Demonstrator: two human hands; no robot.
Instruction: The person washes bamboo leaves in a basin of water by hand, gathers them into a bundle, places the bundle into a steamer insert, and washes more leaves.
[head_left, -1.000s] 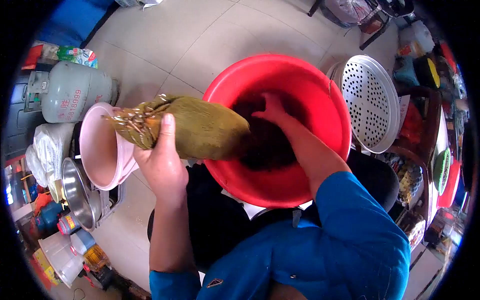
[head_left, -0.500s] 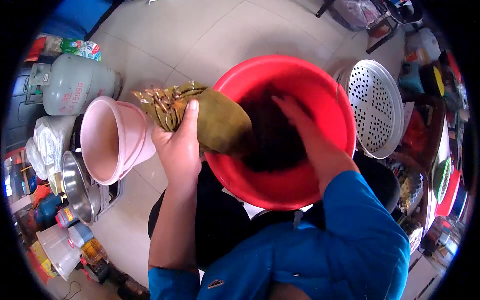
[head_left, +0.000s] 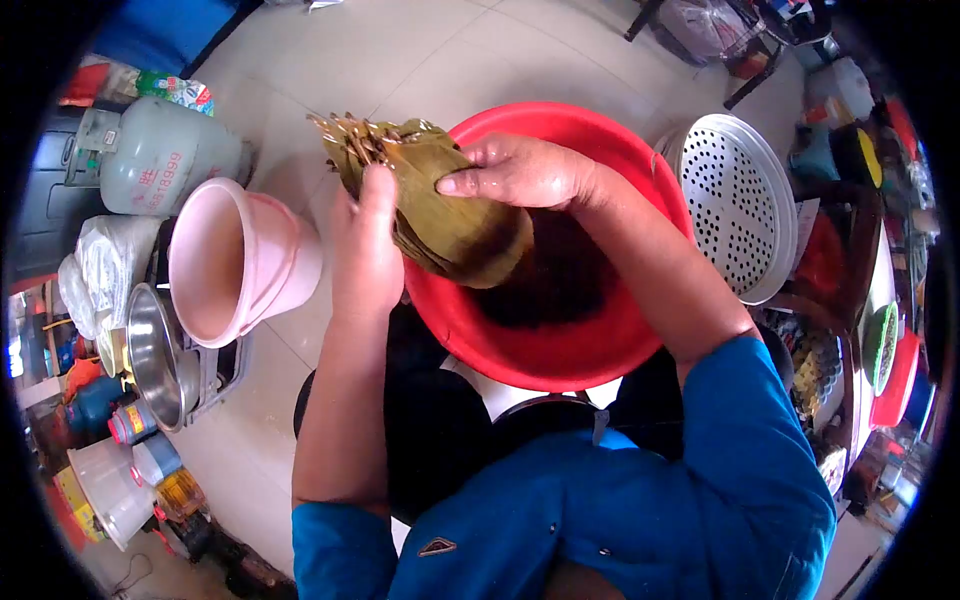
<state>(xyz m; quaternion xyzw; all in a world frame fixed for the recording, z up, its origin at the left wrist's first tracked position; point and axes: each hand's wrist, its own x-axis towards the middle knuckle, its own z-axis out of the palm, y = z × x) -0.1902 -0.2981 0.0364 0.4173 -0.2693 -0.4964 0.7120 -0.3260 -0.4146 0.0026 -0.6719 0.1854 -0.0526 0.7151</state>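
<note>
A thick stack of broad olive-green leaves [head_left: 455, 220], wet and darker toward one end, is tilted over the near-left rim of a red plastic basin [head_left: 540, 370]. My left hand [head_left: 368, 245] wraps round the stem end, its thumb on top. My right hand [head_left: 535, 172] pinches the stack's upper edge, thumb across the top leaf and fingers behind. The stems stick out in a bunch at the upper left. Inside the basin lies a dark mass [head_left: 565, 290], too shadowed to make out. The basin stands in front of my lap.
Left of the basin are a pink bucket [head_left: 208, 262], a steel bowl [head_left: 155, 360] and a grey gas cylinder [head_left: 160, 155]. On the right, a white perforated steamer tray [head_left: 738, 205] leans close to the basin's rim. Tiled floor [head_left: 420, 60] stretches beyond.
My right hand has come up from inside the basin and taken hold of the leaf stack's upper edge. The stack, still in my left hand, has shifted right and up.
</note>
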